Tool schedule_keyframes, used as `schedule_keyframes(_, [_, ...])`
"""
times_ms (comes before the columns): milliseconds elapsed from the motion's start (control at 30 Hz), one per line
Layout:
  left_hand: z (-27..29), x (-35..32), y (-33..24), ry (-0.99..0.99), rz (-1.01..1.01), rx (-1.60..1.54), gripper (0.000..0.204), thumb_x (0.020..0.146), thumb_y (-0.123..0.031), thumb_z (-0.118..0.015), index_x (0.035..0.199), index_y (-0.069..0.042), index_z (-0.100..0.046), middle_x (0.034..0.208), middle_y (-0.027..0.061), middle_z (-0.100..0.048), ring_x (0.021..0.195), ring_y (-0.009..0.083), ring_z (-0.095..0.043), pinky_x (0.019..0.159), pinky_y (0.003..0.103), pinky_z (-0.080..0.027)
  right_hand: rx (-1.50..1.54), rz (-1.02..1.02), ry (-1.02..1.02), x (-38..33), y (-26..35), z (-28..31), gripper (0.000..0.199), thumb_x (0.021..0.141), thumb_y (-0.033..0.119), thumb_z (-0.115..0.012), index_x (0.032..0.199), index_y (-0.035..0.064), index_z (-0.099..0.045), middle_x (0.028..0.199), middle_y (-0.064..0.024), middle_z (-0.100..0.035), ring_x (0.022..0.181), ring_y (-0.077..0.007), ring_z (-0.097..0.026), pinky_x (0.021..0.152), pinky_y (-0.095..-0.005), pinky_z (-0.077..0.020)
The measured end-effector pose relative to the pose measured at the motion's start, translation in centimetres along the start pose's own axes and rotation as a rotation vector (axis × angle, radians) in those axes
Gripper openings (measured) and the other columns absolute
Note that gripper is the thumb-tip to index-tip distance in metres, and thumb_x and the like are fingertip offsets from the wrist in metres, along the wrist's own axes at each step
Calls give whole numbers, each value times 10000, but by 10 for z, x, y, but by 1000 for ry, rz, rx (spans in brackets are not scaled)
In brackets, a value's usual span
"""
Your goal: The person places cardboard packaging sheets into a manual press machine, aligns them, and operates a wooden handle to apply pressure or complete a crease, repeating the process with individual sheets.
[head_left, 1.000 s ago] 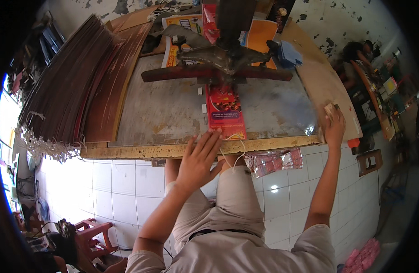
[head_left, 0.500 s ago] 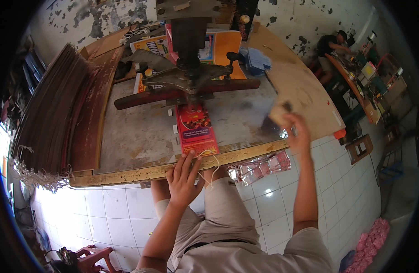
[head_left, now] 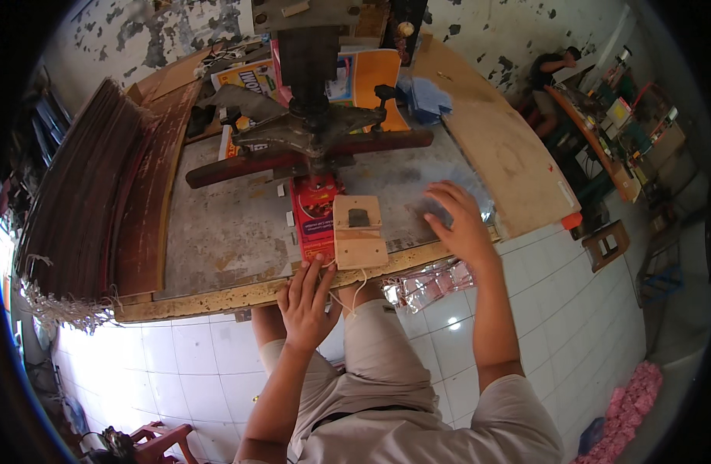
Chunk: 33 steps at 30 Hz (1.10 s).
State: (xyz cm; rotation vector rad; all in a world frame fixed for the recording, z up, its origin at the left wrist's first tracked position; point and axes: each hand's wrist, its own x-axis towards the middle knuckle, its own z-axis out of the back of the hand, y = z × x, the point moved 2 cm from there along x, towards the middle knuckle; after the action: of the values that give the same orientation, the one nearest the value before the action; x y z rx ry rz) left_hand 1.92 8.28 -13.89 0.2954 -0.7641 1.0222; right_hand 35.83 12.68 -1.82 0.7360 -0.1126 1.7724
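A flat red printed packet [head_left: 313,213] lies on the grey metal plate under the press, its far end hidden beneath the press head [head_left: 317,143]. Over the packet's right side rests a small light wooden board [head_left: 361,251] with a dark square patch. My left hand [head_left: 307,304] lies with its fingers flat on the packet's near end, at the table edge. A pale cord [head_left: 361,288] loops down beside those fingers. To the right of the board, my right hand [head_left: 465,228] is open and holds nothing. Close to its fingers is some clear plastic [head_left: 429,205], hard to make out.
A tall stack of dark brown boards [head_left: 89,193] with cords stands at the left. Behind the press lie colourful printed sheets [head_left: 379,81] and a blue stack [head_left: 429,100]. Shiny pink packets [head_left: 433,288] sit below the front edge. Another person [head_left: 545,81] works at a far-right bench.
The wooden board has gone from my right hand onto the red packet, and that hand has let go and opened. My left hand stays at the packet's near end.
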Motion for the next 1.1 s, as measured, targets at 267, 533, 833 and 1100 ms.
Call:
schedule_keyframes(267, [-1,1,-1,-3,-3,-3,666,885,-291,-788,1543,-238,-701,1683,-5,-606,1527,189,-539,1231,411,-315,0,-16,273,1,-61,10,359,984,173,-819,1325,63,-787,1435,-87,-730,1337,-341,-646,1172,-459,-509])
schedule_keyframes(533, [4,1,0,53,-3,-18,687,893,-295,-797,1566,-227,-681,1692,6,-595,1534,195,-530,1218,416,-340,99,74,277,12,-24,14,304,946,168,-852,1219,37,-823,1222,-96,-758,1194,-334,-693,1077,-440,-549])
schedule_keyframes(833, [4,3,-1,12,-18,-60,695,843,-224,-788,1529,-174,-692,1678,40,-602,1522,241,-547,1180,458,-358,89,63,285,14,-40,9,229,975,141,-834,1175,31,-824,1164,-102,-761,1134,-327,-702,1010,-436,-556])
schedule_keyframes(1100, [16,8,-3,21,32,-215,710,869,-206,-753,1563,-126,-630,1669,98,-595,1516,316,-548,1186,493,-361,284,-39,-210,21,-12,22,179,954,40,-841,1130,19,-815,1077,-116,-748,1031,-313,-734,828,-409,-578])
